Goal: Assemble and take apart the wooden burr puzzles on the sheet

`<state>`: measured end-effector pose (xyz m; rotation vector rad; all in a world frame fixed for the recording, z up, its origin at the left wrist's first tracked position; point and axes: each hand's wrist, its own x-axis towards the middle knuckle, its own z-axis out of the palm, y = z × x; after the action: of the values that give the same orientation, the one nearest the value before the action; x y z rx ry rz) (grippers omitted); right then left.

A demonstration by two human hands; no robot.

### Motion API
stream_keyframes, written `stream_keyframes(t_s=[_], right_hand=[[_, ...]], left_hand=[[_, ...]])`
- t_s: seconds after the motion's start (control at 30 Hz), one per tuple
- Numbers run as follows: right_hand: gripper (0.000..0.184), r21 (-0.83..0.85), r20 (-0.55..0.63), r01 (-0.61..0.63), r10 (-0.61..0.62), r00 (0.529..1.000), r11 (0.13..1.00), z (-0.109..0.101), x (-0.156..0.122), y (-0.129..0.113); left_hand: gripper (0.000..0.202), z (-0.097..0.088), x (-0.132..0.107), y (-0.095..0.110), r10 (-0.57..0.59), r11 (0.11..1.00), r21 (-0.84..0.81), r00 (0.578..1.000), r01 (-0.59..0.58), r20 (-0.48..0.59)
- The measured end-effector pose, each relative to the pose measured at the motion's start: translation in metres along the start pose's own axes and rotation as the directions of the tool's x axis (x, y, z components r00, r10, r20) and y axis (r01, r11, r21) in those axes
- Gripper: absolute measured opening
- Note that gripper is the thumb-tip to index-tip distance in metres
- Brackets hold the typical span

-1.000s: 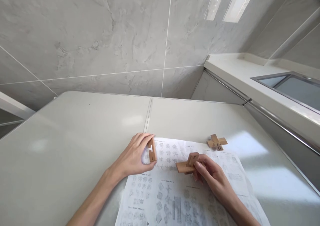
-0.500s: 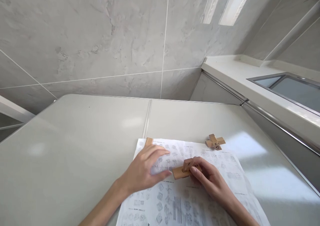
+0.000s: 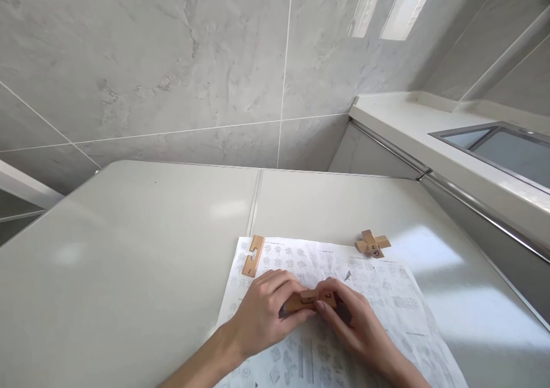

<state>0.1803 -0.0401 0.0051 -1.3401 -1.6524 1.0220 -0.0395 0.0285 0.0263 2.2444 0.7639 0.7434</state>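
Note:
Two joined wooden puzzle pieces (image 3: 308,300), one marked with a 2, are between my hands above the printed sheet (image 3: 399,302). Around their left end curl the fingers and thumb of my left hand (image 3: 275,302). The right end is pinched by my right hand (image 3: 354,313). A loose notched wooden piece (image 3: 258,249) marked 1 lies at the sheet's upper left. At the sheet's top right edge sits a cross-shaped cluster of wooden pieces (image 3: 372,245) with marks on it. My fingers hide parts of the held pieces.
The sheet, covered in small diagrams, lies on a pale table (image 3: 129,250) with a seam down its middle. A grey tiled wall (image 3: 172,61) stands behind. To the right is a white counter (image 3: 395,113) with a sink (image 3: 502,147).
My left hand has moved right and down and closed on the wooden pieces. The notched piece at the upper left is now uncovered.

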Motion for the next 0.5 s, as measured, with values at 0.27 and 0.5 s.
stream_keyframes(t_s=[0.27, 0.5], right_hand=[[0.014, -0.118, 0.039, 0.135, -0.131, 0.991, 0.984, -0.005, 0.003, 0.003], [0.012, -0.256, 0.019, 0.169, -0.170, 0.985, 0.952, -0.001, 0.002, 0.007]], left_hand=[[0.015, 0.010, 0.000, -0.003, 0.062, 0.995, 0.076, 0.998, -0.061, -0.016], [0.017, 0.010, -0.001, -0.003, 0.031, 0.994, 0.105, 0.999, -0.032, 0.013]])
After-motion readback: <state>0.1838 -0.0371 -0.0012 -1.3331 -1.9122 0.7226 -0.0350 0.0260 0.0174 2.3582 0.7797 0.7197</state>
